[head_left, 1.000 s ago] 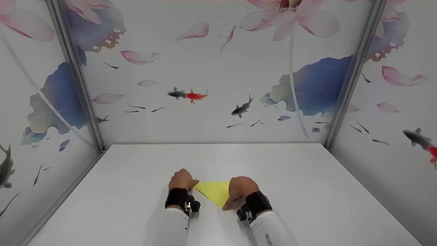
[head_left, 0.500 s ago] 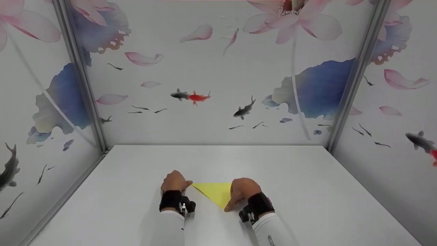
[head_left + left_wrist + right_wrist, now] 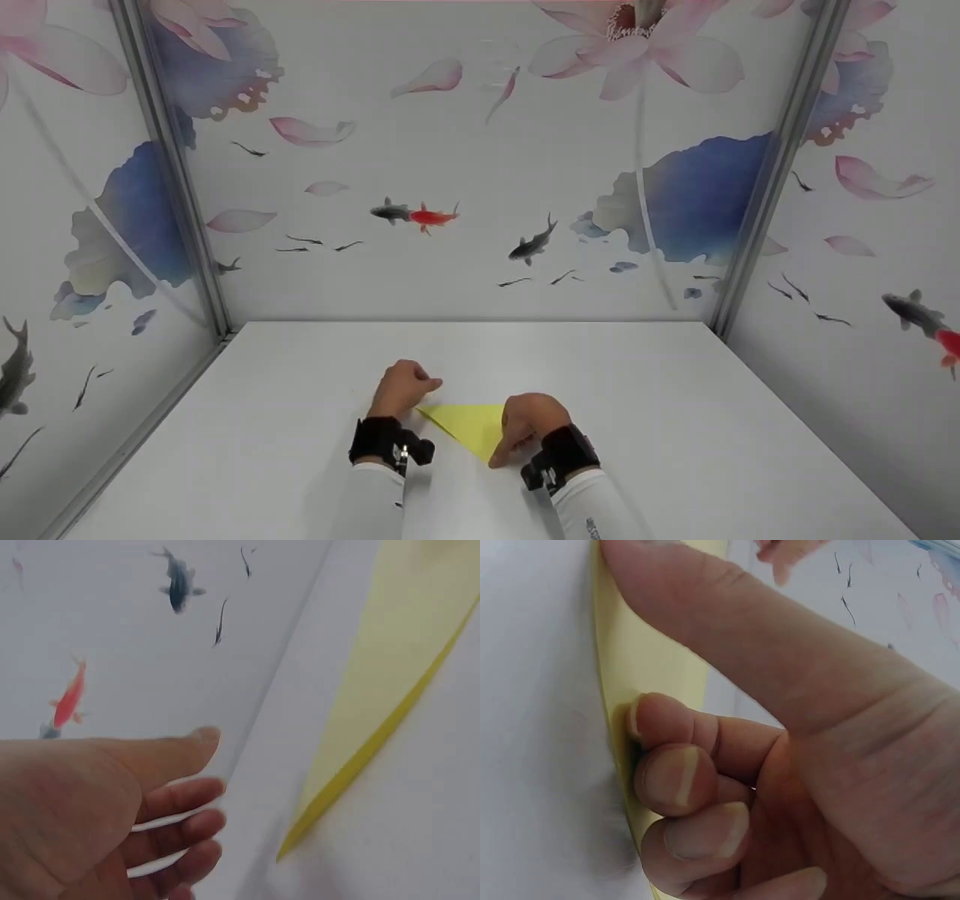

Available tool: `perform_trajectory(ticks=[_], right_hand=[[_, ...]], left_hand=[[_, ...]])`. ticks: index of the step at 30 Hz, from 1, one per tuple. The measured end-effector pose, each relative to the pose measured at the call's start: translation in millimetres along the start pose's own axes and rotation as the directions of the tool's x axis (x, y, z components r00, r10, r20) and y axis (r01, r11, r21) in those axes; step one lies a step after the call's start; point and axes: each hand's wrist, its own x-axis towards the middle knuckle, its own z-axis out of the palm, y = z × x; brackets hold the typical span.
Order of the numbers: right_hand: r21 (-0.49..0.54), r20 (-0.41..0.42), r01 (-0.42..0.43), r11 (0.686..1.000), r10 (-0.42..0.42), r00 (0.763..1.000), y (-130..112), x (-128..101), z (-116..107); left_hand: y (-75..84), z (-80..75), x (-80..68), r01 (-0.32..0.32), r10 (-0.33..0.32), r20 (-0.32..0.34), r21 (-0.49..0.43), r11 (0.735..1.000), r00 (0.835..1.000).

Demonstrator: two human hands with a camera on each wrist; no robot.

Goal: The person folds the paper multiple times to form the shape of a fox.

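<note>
A sheet of yellow paper [image 3: 466, 426], folded into a triangle, lies on the white table with its point toward me. My right hand [image 3: 534, 418] holds it down on the right side, the thumb near the front point. In the right wrist view, that hand [image 3: 840, 720] has its fingers curled against the paper [image 3: 641, 664], covering part of it. My left hand [image 3: 403, 386] hovers just beyond the left corner. Seen from the left wrist, this hand [image 3: 82, 817] is loosely bent, holds nothing and stands apart from the paper [image 3: 379, 690], whose folded edge lifts slightly.
The white tabletop [image 3: 637, 375] runs back to a wall panel [image 3: 465, 289] printed with fish and lotus. Similar panels stand at left [image 3: 45, 225] and right [image 3: 862, 300], joined by metal posts [image 3: 172, 180]. Each wrist wears a black strapped camera [image 3: 417, 450].
My left hand first slid left along the paper's left corner, then came off it, up and away. The right hand keeps its place on the paper.
</note>
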Motion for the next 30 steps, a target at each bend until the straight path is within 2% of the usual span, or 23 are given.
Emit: perform_trajectory(ticks=[2, 6, 9, 12, 22, 30], right_hand=[[0.003, 0.005, -0.003, 1.0, 0.003, 1.0, 0.8, 0.6, 0.8], [0.005, 0.013, 0.009, 1.0, -0.009, 1.0, 3.4, 1.0, 1.2], [0.013, 0.029, 0.019, 1.0, -0.019, 0.999, 5.3, 0.4, -0.3], [0.031, 0.056, 0.027, 0.999, -0.028, 0.998, 6.0, -0.5, -3.8], [0.084, 0.09, 0.089, 0.992, -0.097, 0.991, 10.4, 0.3, -8.7], [0.107, 0.053, 0.157, 0.982, -0.163, 0.985, 11.1, 1.5, -8.9]], left_hand=[[12.8, 8.7, -0.5, -0.049, 0.049, 0.055, 0.008, 0.999, 0.997], [29.8, 24.4, -1.0, -0.115, 0.1, 0.14, 0.101, 0.988, 0.985], [35.9, 32.1, -2.9, -0.156, 0.121, 0.189, 0.18, 0.971, 0.975], [38.0, 36.1, -4.2, -0.163, 0.113, 0.22, 0.221, 0.962, 0.969], [38.4, 38.5, -5.7, -0.143, 0.096, 0.216, 0.217, 0.966, 0.972], [30.4, 41.9, -1.1, -0.153, 0.113, 0.21, 0.187, 0.97, 0.971]])
